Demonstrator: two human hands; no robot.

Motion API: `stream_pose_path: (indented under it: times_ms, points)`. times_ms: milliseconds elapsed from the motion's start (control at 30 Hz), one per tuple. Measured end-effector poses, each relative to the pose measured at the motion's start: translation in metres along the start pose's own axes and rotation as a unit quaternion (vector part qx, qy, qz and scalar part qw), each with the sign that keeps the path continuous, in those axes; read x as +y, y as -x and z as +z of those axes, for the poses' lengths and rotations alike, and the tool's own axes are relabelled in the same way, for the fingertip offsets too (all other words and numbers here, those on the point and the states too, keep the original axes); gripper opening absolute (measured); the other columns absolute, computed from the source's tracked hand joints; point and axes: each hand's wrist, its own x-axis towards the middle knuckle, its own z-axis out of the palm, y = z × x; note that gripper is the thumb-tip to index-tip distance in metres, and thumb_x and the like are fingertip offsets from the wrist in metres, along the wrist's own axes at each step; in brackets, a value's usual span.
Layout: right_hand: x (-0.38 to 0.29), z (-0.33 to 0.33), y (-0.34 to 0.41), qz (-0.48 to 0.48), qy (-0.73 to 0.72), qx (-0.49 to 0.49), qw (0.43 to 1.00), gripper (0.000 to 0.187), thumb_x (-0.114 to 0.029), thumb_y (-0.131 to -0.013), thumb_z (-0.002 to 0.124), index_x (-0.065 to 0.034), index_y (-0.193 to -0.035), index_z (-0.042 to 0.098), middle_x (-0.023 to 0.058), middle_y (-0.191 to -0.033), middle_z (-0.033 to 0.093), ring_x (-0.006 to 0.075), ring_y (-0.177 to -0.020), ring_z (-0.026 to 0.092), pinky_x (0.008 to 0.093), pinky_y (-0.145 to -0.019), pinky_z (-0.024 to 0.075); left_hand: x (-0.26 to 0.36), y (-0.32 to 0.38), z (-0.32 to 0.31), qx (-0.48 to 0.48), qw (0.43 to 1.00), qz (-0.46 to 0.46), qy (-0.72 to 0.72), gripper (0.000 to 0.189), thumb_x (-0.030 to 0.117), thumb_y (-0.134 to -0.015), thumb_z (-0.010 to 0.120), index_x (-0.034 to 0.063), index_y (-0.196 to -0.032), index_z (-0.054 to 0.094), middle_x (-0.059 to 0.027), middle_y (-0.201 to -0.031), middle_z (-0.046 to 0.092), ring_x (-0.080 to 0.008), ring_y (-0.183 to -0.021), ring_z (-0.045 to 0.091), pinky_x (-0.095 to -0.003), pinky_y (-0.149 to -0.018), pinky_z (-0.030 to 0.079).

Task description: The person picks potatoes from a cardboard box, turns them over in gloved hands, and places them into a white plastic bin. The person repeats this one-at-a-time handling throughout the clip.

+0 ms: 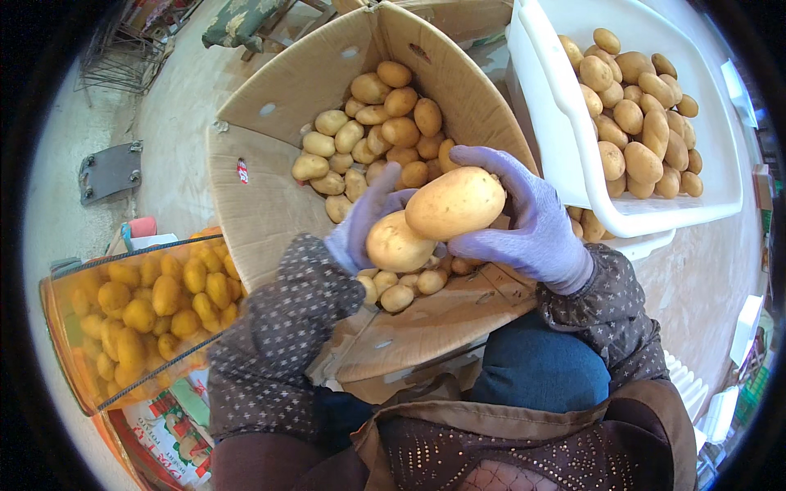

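Both hands wear purple gloves and are raised over an open cardboard box (264,184). My left hand (362,227) grips a pale, rounded potato (400,242). My right hand (531,215) holds a larger oval potato (457,204), fingers above and thumb below it. The two potatoes overlap in view; whether they touch I cannot tell. Below them, many loose potatoes (399,132) lie in the box, with smaller ones (397,298) near its front wall. My hands hide part of the pile.
A white plastic tub (669,212) of potatoes stands at the right, above other potatoes (592,226). At the left lies an orange mesh bag (153,307) filled with potatoes, beside a printed sack (166,442). A grey wheeled board (110,173) and a cloth-covered stool (239,24) are farther off.
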Motion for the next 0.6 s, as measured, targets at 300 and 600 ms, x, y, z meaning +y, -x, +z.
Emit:
stream_pose_path:
  times_ms: [300,600]
  points:
    - [-0.002,0.015,-0.001,-0.123,0.088,-0.067,0.986,0.063,-0.022,-0.085,0.071,0.0020,-0.138,0.046,0.0160,-0.122,0.053,0.0252,-0.116,0.052,0.0344,-0.100,0.0408,0.001,0.076,0.061,0.036,0.915,0.062,-0.398,0.078,0.050,-0.083,0.071,-0.0013,-0.134,0.042,-0.0101,-0.112,0.060,-0.0126,-0.087,0.064,-0.0240,-0.072,0.054]
    - [0.015,0.036,-0.002,0.028,-0.033,-0.036,0.998,0.031,-0.018,-0.096,0.058,0.0038,-0.117,0.061,0.0086,-0.098,0.061,0.0131,-0.086,0.059,0.0273,-0.077,0.0487,-0.009,0.078,0.032,0.095,0.916,0.074,-0.383,0.082,0.043,-0.080,0.076,0.0015,-0.139,0.038,-0.0064,-0.104,0.060,-0.0121,-0.068,0.061,-0.0234,-0.053,0.050]
